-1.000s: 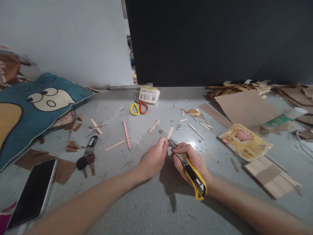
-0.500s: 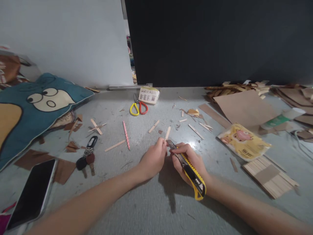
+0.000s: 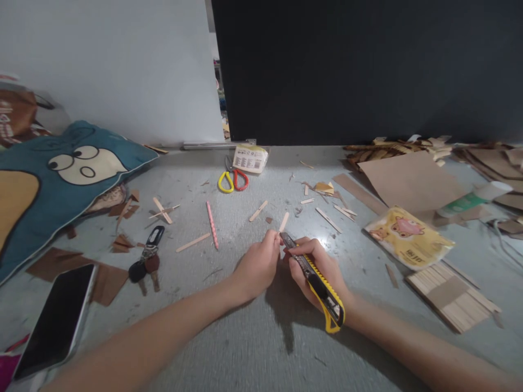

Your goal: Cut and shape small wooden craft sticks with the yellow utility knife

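My left hand (image 3: 258,265) is closed, its fingertips pinching the near end of a wooden stick (image 3: 283,221) that lies on the grey floor (image 3: 229,337). Just to the right, my right hand (image 3: 322,268) is wrapped round a yellow and black utility knife (image 3: 318,286). The knife's tip rests against the stick right beside my left fingertips. Both hands touch the floor near the middle of the view.
Loose wooden sticks (image 3: 258,210), a pink pencil (image 3: 211,224), red and yellow scissors (image 3: 232,178) and a small packet (image 3: 250,158) lie beyond. Keys (image 3: 146,259), a phone (image 3: 57,318) and a blue cushion (image 3: 61,179) are left. Cardboard (image 3: 411,177), a yellow pouch (image 3: 408,235), a stick panel (image 3: 451,296) are right.
Both hands stay almost in place. The stick's far end and the knife tip shift slightly back and forth between frames.
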### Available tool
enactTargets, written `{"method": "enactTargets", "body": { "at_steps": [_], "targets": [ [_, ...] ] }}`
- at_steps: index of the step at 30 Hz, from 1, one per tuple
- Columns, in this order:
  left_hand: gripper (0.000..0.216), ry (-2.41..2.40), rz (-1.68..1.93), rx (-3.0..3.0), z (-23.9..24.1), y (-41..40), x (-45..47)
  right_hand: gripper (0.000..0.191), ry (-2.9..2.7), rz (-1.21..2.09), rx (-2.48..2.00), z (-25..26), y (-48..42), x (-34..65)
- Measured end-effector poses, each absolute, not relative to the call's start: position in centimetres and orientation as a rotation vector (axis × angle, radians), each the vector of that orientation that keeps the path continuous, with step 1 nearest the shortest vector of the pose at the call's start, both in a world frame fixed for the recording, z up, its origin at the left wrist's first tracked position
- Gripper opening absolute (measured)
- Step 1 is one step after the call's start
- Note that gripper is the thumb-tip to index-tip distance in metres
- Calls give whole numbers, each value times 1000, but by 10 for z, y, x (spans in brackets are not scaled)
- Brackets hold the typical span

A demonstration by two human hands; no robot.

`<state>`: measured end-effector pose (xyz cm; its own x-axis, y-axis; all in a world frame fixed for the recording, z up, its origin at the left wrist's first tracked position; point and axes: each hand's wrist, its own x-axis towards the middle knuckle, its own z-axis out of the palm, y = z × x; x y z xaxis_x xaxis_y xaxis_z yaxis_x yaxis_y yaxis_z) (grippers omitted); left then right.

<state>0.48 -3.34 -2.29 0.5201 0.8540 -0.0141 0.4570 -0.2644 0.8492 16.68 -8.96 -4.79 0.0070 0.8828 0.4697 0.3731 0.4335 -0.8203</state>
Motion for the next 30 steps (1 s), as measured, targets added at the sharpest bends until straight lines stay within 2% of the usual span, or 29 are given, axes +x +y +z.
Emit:
{"method": "enactTargets", "body": {
  "at_steps": [14,21,26,30],
  "targets": [
    [34,1000,693,1757,-28,-26,5,9,-1420,734,-1076,-43,-90,163],
    [34,949,786,1496,-33,-19,7,16,-1568,555,-1127,-41,-97,171],
    [34,993,725,1664,-25,-27,3,38,-1574,480,-1238,-48,-96,178],
    [34,1082,629,1985,-18,-24,-2,28,-1592,253,-1188,-38,-91,184]
  ]
}}
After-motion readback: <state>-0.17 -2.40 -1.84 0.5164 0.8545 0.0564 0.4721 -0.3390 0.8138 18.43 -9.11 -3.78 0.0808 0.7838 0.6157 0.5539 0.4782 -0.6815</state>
